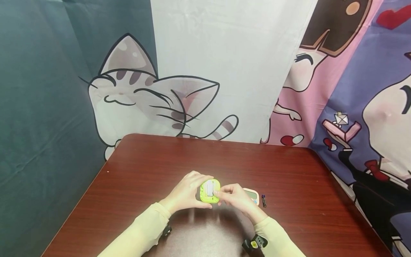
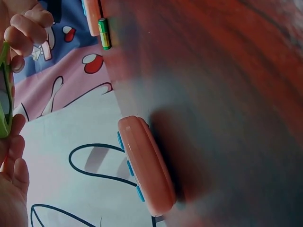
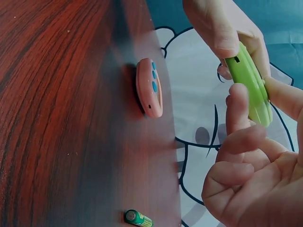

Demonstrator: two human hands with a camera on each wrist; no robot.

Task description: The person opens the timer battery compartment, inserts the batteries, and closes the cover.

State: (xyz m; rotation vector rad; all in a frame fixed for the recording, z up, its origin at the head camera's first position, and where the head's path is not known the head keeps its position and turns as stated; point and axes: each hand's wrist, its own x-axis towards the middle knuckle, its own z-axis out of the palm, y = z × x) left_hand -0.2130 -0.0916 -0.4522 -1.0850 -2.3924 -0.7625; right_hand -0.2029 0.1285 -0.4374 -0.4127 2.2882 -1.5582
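A light green handheld electronic device (image 1: 210, 191) is held above the table, its face with a pale rectangular panel turned up in the head view. My left hand (image 1: 189, 191) grips its left side, fingers at the far edge and thumb at the near edge. At the right edge, my right hand (image 1: 237, 199) pinches the device between thumb and index finger. The right wrist view shows the device (image 3: 251, 87) edge-on, with the other right-hand fingers (image 3: 241, 142) curled loosely beneath it. The panel is partly covered by the right thumb in the head view.
A pink device (image 1: 252, 195) with a grey screen lies partly behind my right hand. Blue buttons show on a pink device (image 2: 147, 165) in the left wrist view. A small green battery (image 3: 138, 218) lies on the brown table (image 1: 154, 157). Printed cloths hang behind.
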